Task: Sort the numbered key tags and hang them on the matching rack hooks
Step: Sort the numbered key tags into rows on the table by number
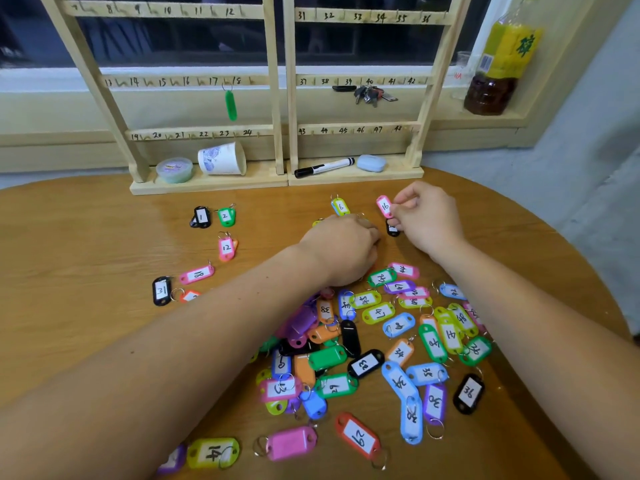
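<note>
My right hand (427,221) pinches the glossy pink oval tag 16 (384,206). My left hand (341,249) arches over the plastic tag pile (381,341) on the wood-grain table (104,258); I cannot tell its grip.

Single view: head-worn wide-angle cam, looking forward and down across the table (86,237). Forearms enter from the bottom edge. Left hand (341,249) and right hand (427,220) sit mid-frame, close enough to read pink tag 16 (384,206) in the right-hand fingers. Loose key tags (365,363) nearest the lens, rack (273,98) upright at the table's far side, filling the top. Straight edges bow.
</note>
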### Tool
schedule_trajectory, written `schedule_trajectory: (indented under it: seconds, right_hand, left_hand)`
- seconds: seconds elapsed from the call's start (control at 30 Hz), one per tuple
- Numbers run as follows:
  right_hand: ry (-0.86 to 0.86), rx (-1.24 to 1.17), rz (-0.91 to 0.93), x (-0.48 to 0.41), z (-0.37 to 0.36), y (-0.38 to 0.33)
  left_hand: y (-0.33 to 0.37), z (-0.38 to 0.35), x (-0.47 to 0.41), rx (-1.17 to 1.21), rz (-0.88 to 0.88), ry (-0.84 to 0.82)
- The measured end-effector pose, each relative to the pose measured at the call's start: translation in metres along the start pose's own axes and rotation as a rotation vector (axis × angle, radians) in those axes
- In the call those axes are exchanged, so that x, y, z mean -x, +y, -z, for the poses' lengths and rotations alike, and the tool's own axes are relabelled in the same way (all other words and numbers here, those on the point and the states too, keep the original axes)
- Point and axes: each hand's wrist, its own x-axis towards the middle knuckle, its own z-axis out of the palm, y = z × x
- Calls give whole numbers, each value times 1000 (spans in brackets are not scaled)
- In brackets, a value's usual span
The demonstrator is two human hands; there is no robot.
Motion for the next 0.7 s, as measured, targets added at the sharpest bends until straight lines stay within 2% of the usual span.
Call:
schedule_trajectory:
  seconds: [0.2, 0.4, 0.57, 0.7]
  right_hand:
    - [-24, 6, 8, -3, 7, 4]
    - [4, -6, 46, -2, 10, 3]
    - [14, 30, 51, 2, 8, -4]
    - [-38, 15, 46, 7, -3, -17]
  left_hand:
    - [4, 1, -7, 36, 22, -19]
    - [4, 13, 2, 184, 37, 2]
    - [-19, 36, 31, 391, 185, 156]
    - [-48, 46, 68, 457, 337, 225]
